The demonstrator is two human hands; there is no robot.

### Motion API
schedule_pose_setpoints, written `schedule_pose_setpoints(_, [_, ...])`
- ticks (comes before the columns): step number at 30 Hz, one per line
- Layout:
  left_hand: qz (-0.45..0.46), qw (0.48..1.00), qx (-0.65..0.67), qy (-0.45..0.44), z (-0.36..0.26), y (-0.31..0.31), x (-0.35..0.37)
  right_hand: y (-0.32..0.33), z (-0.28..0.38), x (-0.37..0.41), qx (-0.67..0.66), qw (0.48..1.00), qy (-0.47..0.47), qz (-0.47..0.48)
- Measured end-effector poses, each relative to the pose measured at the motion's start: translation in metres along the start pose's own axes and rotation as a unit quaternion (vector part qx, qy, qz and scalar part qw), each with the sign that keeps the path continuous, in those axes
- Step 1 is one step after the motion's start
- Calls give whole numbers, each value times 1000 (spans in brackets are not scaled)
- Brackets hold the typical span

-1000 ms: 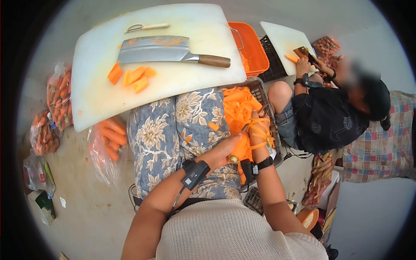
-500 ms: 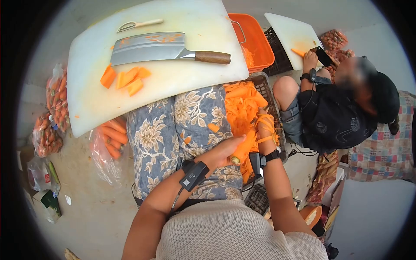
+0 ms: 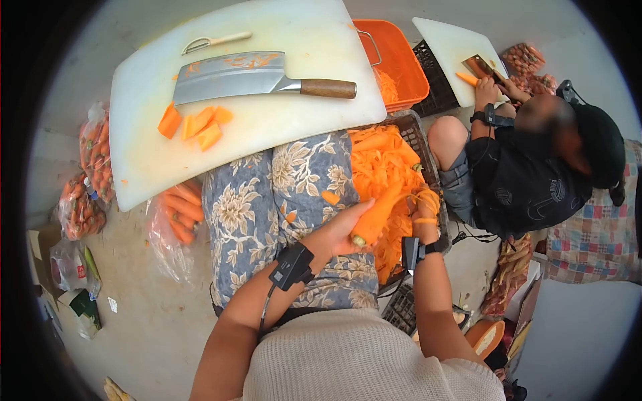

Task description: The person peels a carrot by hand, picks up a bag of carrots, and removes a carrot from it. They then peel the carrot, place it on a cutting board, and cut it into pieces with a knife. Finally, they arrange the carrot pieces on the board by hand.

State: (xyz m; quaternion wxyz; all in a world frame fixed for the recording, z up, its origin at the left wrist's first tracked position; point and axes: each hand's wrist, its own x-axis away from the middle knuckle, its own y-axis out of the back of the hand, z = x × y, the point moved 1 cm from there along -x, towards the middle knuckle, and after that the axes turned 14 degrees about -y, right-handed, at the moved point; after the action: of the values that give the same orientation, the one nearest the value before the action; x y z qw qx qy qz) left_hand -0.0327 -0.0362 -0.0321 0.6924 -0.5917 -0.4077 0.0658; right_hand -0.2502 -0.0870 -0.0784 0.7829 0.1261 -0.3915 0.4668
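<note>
My left hand [image 3: 346,229] is closed around a thick peeled carrot [image 3: 378,215], its stem end pointing back towards me. Just right of it, my right hand [image 3: 426,224] is curled, with orange peel strips [image 3: 428,199] draped over the fingers; whatever it grips is hidden. Beneath both hands, carrot peelings [image 3: 381,160] fill a dark plastic crate [image 3: 409,128]. On the white cutting board [image 3: 281,127] lie a cleaver [image 3: 234,75] with a wooden handle, a peeler [image 3: 216,41] and several carrot chunks [image 3: 200,127].
An orange tub [image 3: 401,67] stands behind the crate. At the right, a co-worker [image 3: 528,174] holds a knife [image 3: 483,67] and a carrot over another board [image 3: 448,40]. Bags of carrots [image 3: 179,214] lie on the floor at the left.
My right hand has moved slightly right, away from the carrot, and the peel on it has bunched up. The carrot's far end now shows more. The co-worker's knife has turned.
</note>
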Motion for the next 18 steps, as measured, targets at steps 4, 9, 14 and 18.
schedule_pose_setpoints(4, [15,1000,-12,1,4,0,-6,-5,-15,28,74,988,107,-88])
schedule_pose_setpoints(9, [-5,998,-31,-60,8,-4,-6,-67,-2,131,102,974,204,-7])
schedule_pose_setpoints(14, [-14,993,-91,-74,8,-12,1,-84,-19,120,289,897,332,-55])
schedule_pose_setpoints(18, [-13,989,-110,-102,10,-2,-6,-80,-24,98,288,913,288,-41])
